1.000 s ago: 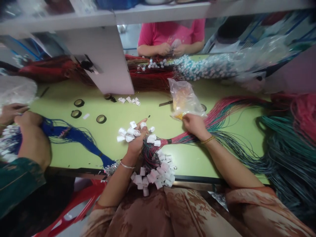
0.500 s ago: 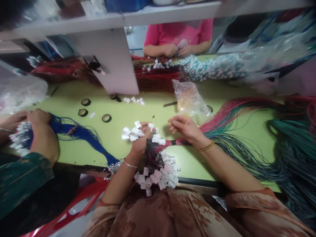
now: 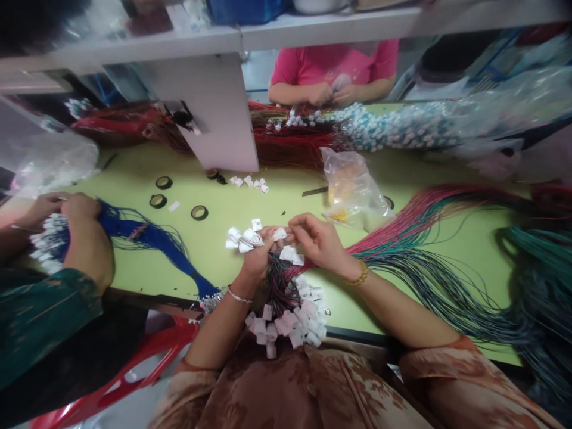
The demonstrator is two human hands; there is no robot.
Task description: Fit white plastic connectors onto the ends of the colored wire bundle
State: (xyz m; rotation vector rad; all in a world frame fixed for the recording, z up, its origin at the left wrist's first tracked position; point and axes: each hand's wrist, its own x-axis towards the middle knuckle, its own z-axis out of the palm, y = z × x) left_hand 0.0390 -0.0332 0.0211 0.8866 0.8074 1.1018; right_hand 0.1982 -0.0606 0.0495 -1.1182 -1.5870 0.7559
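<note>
My left hand (image 3: pixel 258 257) is closed around wires with white plastic connectors on their ends. One white connector (image 3: pixel 280 233) sticks up at its fingertips, and more white connectors (image 3: pixel 245 239) fan out on its left side. My right hand (image 3: pixel 318 243) pinches at that same connector from the right; whatever is between its fingertips is too small to make out. Below both hands hangs a bundle of dark and red wires (image 3: pixel 282 289), ending in a cluster of white connectors (image 3: pixel 290 322) at the table edge. The wires run off to the right as pink, green and dark strands (image 3: pixel 415 238).
Beyond my right hand lies a clear plastic bag (image 3: pixel 355 187) with small yellow pieces. Tape rolls (image 3: pixel 199 213), loose white connectors (image 3: pixel 250 183) and a dark blade (image 3: pixel 314 192) lie on the green table. A co-worker's hands (image 3: pixel 80 208) handle blue wires (image 3: pixel 147 229) at left; another person (image 3: pixel 335 71) sits opposite.
My right hand has moved left, bringing its pinched fingertips, which held a tiny yellowish piece, up to the connector in my left hand. The whole view has shifted slightly.
</note>
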